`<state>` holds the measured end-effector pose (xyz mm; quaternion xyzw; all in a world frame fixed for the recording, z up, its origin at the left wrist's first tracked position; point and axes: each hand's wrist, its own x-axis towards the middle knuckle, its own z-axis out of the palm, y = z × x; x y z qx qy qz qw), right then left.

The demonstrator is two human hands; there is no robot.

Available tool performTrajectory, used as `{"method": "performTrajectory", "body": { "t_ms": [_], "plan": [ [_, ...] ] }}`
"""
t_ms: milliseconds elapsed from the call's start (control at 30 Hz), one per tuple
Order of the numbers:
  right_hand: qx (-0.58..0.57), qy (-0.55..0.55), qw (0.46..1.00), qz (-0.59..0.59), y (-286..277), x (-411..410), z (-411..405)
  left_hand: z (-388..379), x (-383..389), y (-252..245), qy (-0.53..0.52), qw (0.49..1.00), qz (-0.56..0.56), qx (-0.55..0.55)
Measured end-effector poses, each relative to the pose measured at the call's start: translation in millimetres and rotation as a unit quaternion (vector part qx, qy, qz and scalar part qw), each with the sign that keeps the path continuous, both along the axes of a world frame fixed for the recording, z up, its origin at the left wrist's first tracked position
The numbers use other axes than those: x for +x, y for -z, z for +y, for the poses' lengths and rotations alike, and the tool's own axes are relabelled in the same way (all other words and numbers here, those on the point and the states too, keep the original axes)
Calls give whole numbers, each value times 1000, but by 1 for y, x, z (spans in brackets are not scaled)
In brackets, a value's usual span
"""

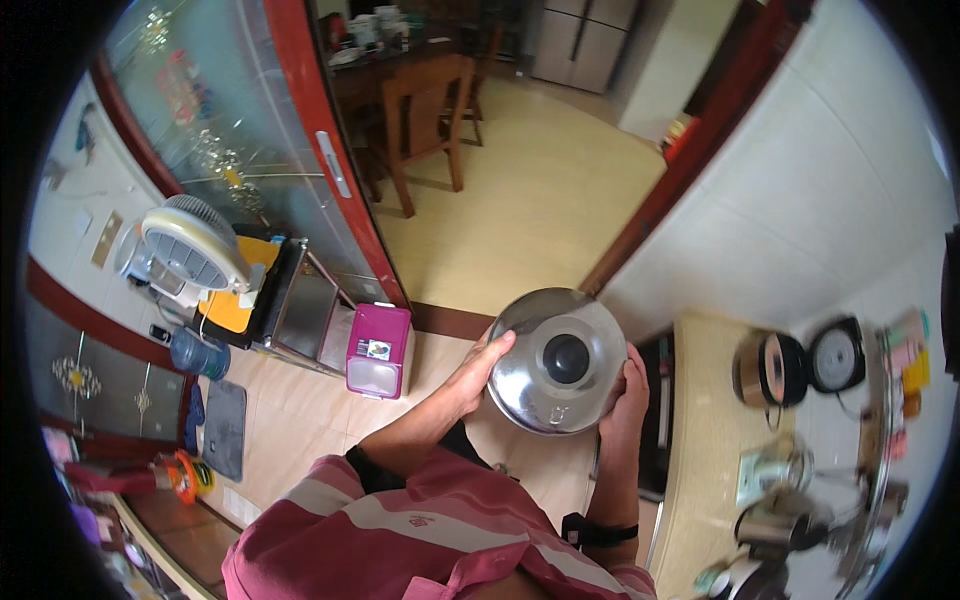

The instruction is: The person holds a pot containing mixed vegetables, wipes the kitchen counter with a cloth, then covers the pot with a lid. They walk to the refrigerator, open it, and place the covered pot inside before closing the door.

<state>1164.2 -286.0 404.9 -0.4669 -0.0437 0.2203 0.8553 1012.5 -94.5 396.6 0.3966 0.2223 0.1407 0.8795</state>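
A round, shiny metal pot lid (525, 390) with a black knob (565, 358) is held in front of me at waist height. My left hand (480, 371) grips its left rim, the thumb lying on top of the metal. My right hand (630, 390) holds the opposite rim, its fingers partly hidden by the edge. What is under the lid cannot be seen, so whether a pot is attached below is not clear.
A doorway with a dark threshold (457, 321) opens ahead. To the right runs a countertop (694, 420) bearing a rice cooker (772, 370) with raised lid and an electric kettle (776, 525). Leftward stand a magenta-lidded bin (380, 337), a shelf with a fan (187, 247) and a water jug (199, 352).
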Motion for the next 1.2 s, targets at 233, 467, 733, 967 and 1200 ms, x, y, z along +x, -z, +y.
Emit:
{"method": "performTrajectory", "body": {
  "t_ms": [233, 467, 733, 967, 1200],
  "plan": [
    [-36, -71, 996, 36, 28, 84, 185, 128, 36, -3, -157, 984, -57, -62],
    [-42, -99, 993, 45, -9, 180, 336, 281, 115, -22, -149, 987, -17, -60],
    [-29, -114, 993, 20, -29, 281, 454, 412, 219, -11, -54, 971, 95, -211],
    [-51, -114, 992, 6, -35, 410, 553, 527, 359, -24, -30, 996, 32, -79],
    [-28, -136, 990, 14, -63, 555, 683, 645, 497, -73, -52, 997, 39, -31]
  ]
}}
